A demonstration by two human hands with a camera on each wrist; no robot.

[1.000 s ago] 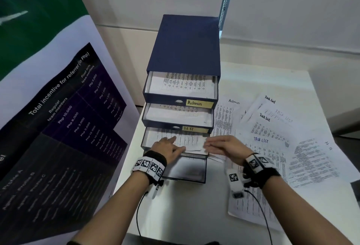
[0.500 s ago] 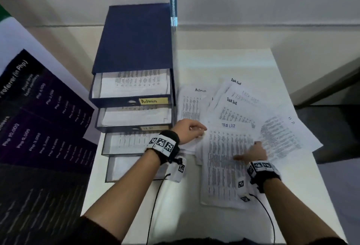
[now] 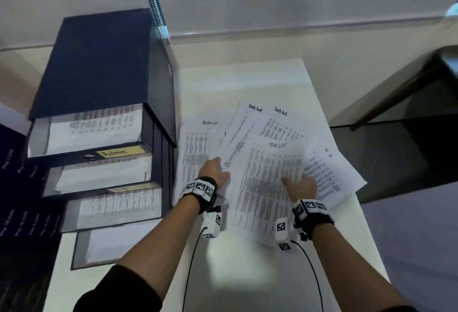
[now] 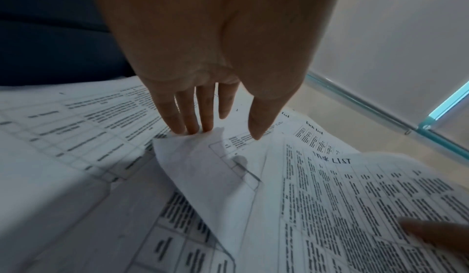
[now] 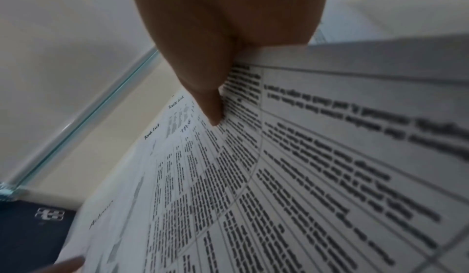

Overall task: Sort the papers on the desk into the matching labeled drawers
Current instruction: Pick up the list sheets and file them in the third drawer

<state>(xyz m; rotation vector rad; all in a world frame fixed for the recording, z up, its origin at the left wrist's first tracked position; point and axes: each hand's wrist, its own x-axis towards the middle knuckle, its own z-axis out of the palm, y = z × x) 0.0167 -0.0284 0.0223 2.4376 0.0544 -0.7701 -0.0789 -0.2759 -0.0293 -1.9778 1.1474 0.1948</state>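
White desk (image 3: 247,274) against a pale wall, dark poster at far left. Navy drawer unit (image 3: 99,63) on the desk's left, four drawers pulled out with sheets inside; top drawer (image 3: 86,155) labeled "Admin". Right of it, fanned papers: Admin sheet (image 3: 195,143), left hand (image 3: 213,171) resting with straight fingers (image 4: 187,113) slightly apart, tips under a curled sheet corner. Next, "Task List" sheet (image 3: 267,180) on top, right hand (image 3: 301,185) pinching its right edge, thumb (image 5: 213,105) on top. HR sheet (image 3: 327,175) rightmost.
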